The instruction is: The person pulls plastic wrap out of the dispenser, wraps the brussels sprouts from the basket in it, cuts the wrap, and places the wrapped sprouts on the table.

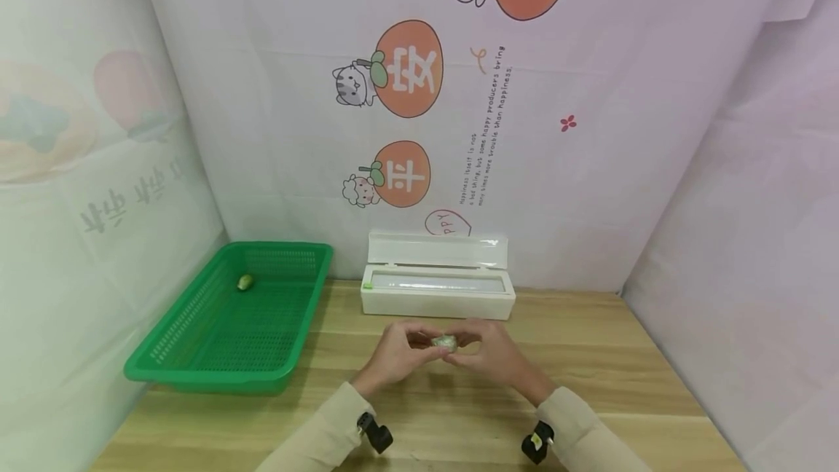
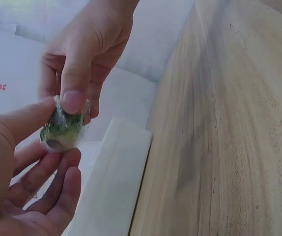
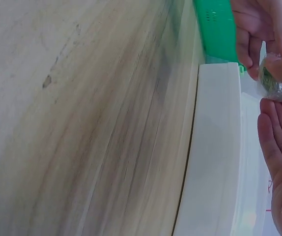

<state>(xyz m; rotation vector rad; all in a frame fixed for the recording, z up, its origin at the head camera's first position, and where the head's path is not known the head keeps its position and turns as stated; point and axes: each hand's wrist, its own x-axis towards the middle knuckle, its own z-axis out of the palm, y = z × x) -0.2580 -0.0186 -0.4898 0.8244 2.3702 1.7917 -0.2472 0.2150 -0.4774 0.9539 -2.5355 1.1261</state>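
Left hand [image 1: 396, 355]: curled, my thumb and fingers pinching one side of the wrapped piece.
Right hand [image 1: 490, 357]: grasping it too, from the opposite side, my thumb laid against its film.
Wrapped piece [image 1: 445, 343]: between my two hands, held up off the tabletop, small, green and pale under crinkled clear film (what sort of food it might be, I cannot tell).
White box [image 1: 438, 305]: just beyond my hands, long and low, lying crosswise, with a green tab [image 1: 367, 285] at its left end.
Lid [image 1: 438, 250]: raised along the back of the box.
Green basket [image 1: 255, 333]: to my left on the tabletop, with slotted walls and a wide rim.
Yellow-green piece [image 1: 245, 282]: inside the basket, near its far left corner.
Tabletop [image 1: 590, 355]: pale wood with long grain, under the box and basket.
Cloth wall [image 1: 557, 188]: behind the box, white, printed with orange fruit and little animals.
Sleeves [image 1: 314, 432]: cream, each with a black wrist camera [image 1: 376, 433].
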